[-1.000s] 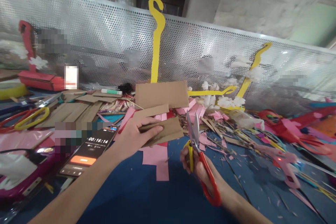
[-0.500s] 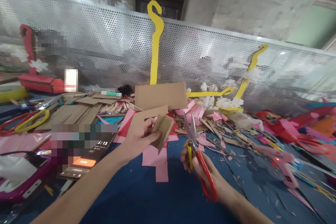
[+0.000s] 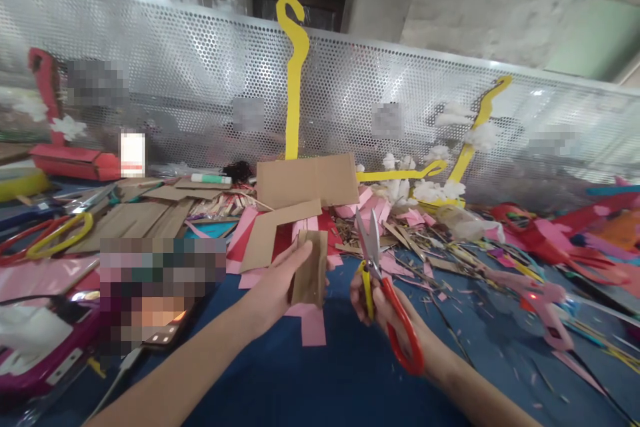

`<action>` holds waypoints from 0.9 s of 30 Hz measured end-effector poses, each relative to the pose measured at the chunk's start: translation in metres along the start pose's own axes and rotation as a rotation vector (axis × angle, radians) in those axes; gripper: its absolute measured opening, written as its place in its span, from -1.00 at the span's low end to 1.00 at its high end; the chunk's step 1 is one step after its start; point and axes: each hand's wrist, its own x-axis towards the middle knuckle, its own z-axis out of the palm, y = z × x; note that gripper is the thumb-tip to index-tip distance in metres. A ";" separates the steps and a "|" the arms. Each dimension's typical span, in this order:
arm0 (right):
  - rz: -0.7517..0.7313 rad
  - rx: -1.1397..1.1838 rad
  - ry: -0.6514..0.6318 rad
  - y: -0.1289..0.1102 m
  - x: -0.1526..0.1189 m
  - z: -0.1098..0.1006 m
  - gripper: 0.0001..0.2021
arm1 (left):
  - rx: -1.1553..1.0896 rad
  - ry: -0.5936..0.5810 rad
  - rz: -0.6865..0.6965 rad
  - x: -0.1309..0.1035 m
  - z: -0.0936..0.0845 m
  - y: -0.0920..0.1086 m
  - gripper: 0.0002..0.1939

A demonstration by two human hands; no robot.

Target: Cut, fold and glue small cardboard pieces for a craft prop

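Note:
My left hand (image 3: 280, 283) grips a small folded piece of brown cardboard (image 3: 311, 273), thumb on its near face and fingertips showing at its right edge. In my right hand (image 3: 377, 300) are scissors (image 3: 369, 240) with red and yellow handles, their blades pointing up and slightly parted. The blades are to the right of the cardboard, not touching it. Below the held piece, pink paper (image 3: 313, 328) lies on the blue table (image 3: 280, 373). Just behind my left hand sit an angled cardboard strip (image 3: 260, 240) and a larger cardboard rectangle (image 3: 307, 181).
A pink glue gun (image 3: 545, 310) with a red light rests at the right, near scattered scraps. Yellow-handled scissors (image 3: 60, 237) and a purple object (image 3: 65, 363) are at the left. Yellow hook shapes (image 3: 295, 80) stand before a perforated metal barrier (image 3: 220, 80).
My left hand has turned the small cardboard more upright and lowered it slightly. The scissors have shifted a little right, still in my right hand. The camera view has moved slightly.

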 end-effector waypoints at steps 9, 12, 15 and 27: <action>0.010 0.002 0.001 -0.002 0.001 0.001 -0.71 | -0.082 -0.041 -0.040 0.003 0.001 0.001 -0.33; 0.001 -0.007 -0.016 -0.007 0.002 0.004 -0.71 | -0.060 -0.084 -0.026 0.002 -0.001 -0.002 -0.30; -0.001 -0.024 -0.034 -0.011 0.001 0.004 -0.70 | -0.034 -0.094 0.000 0.000 -0.002 -0.002 -0.29; 0.020 -0.135 -0.013 -0.018 -0.001 0.005 -0.64 | 0.037 -0.026 -0.015 -0.005 0.000 0.001 -0.38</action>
